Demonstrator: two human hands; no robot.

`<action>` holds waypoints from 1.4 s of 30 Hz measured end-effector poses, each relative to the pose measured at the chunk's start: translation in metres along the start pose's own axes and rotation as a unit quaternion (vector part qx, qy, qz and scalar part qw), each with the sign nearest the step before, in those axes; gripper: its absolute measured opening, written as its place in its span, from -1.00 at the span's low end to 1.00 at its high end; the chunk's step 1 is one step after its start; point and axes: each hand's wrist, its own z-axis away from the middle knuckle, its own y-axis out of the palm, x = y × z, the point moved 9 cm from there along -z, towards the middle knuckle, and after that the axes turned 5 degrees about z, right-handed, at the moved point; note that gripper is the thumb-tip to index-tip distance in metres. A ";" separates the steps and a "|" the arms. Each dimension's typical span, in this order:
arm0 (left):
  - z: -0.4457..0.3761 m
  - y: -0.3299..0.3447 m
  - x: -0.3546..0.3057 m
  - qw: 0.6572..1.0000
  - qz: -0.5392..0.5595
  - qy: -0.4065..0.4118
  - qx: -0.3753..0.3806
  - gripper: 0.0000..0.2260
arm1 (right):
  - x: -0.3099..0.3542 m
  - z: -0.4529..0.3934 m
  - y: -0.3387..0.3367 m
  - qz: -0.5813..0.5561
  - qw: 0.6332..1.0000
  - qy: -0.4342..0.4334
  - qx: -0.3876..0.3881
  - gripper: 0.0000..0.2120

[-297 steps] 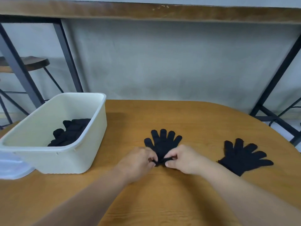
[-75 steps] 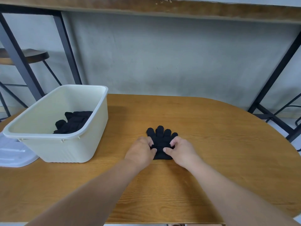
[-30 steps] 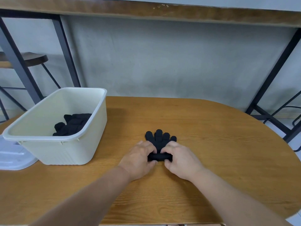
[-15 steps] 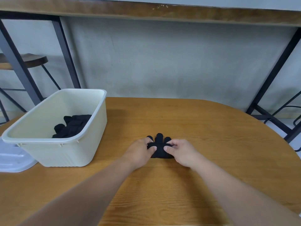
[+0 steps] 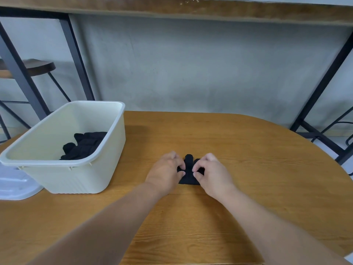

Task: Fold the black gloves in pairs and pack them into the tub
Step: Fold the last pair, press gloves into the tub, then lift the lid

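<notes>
Left hand [image 5: 165,172] and right hand [image 5: 211,174] pinched folded glove pair [image 5: 189,171] on table [image 5: 267,169], right of tub [image 5: 80,150]. Earlier gloves [image 5: 85,145] packed inside tub; this pair still unpacked.

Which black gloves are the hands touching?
The folded gloves on the table, gripped by the left hand and right hand; the others lie untouched in the tub.

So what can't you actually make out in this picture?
- Head view: most of the folded gloves on the table, covered by the left hand and right hand.
- How many gloves in the tub: its near wall hides the lower part.
- The clear lid: cut off by the left edge.
</notes>
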 end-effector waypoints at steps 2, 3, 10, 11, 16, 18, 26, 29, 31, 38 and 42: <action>0.000 0.002 -0.011 0.997 -0.045 0.060 0.003 -0.84 | 0.010 0.003 0.004 0.035 0.998 -0.057 0.006 -0.85; 0.000 0.002 -0.014 0.995 -0.059 0.081 0.002 -0.81 | 0.011 0.004 0.005 0.045 0.996 -0.071 0.011 -0.80; 0.012 0.004 -0.011 0.990 -0.070 0.121 0.027 -0.63 | 0.011 0.009 0.005 0.070 0.987 -0.118 0.079 -0.61; 0.013 0.004 -0.011 0.990 -0.071 0.118 0.027 -0.63 | 0.011 0.009 0.006 0.078 0.986 -0.118 0.083 -0.59; 0.018 -0.003 -0.020 0.992 -0.075 0.105 0.008 -0.81 | 0.016 0.011 0.000 0.094 0.986 -0.118 0.065 -0.68; 0.019 -0.005 -0.020 0.996 -0.035 0.074 0.018 -0.87 | 0.015 0.012 -0.003 0.055 0.991 -0.097 0.073 -0.76; 0.003 0.008 0.013 0.991 0.073 -0.085 0.074 -0.82 | -0.012 -0.006 0.006 -0.066 0.991 0.041 0.110 -0.84; -0.004 0.007 0.018 0.995 0.052 -0.071 0.046 -0.79 | -0.016 -0.011 0.000 -0.070 0.994 0.035 0.072 -0.86; -0.005 -0.001 0.013 1.000 0.020 -0.022 0.010 -0.83 | -0.009 -0.011 -0.005 -0.053 0.997 -0.007 0.047 -0.94; 0.006 0.003 -0.014 0.980 -0.106 0.168 0.012 -0.75 | 0.012 0.000 -0.004 0.063 0.989 -0.130 0.035 -0.77; 0.020 0.006 -0.011 0.976 -0.107 0.188 0.023 -0.64 | 0.007 0.012 0.000 0.077 0.985 -0.142 0.063 -0.64</action>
